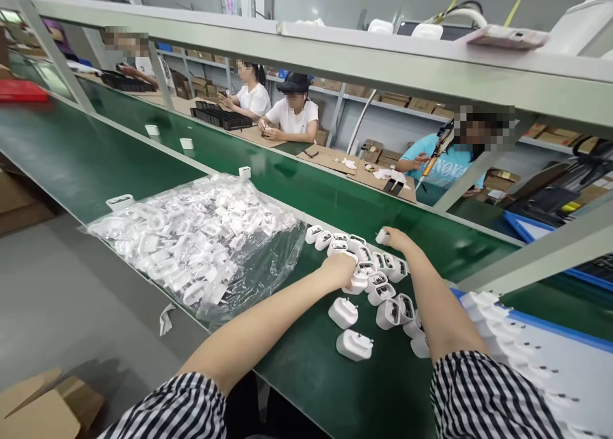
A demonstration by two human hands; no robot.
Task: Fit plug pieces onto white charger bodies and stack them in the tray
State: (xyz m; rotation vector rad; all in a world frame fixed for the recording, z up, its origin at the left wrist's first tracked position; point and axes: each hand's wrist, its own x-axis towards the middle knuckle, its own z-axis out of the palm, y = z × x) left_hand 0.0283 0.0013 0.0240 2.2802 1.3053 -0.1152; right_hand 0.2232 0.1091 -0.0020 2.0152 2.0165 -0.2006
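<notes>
Charger housing [382,236] is grasped by the right hand [396,239]; whether the left hand [339,270] grips cannot be told; near housings [389,314] are best left unjostled.

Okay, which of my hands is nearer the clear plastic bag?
Left. Your left hand is just right of the clear plastic bag, among the white casings; your right hand is farther right, holding a small white piece.

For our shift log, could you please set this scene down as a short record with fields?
Left hand: among open white casings
Right hand: fingertips on one white casing
Bench: green
Plastic bag: clear, heaped with white pieces, left of the casings
Blue-edged tray: at right, holding white plugs
Co-workers: four, on the far side
</notes>
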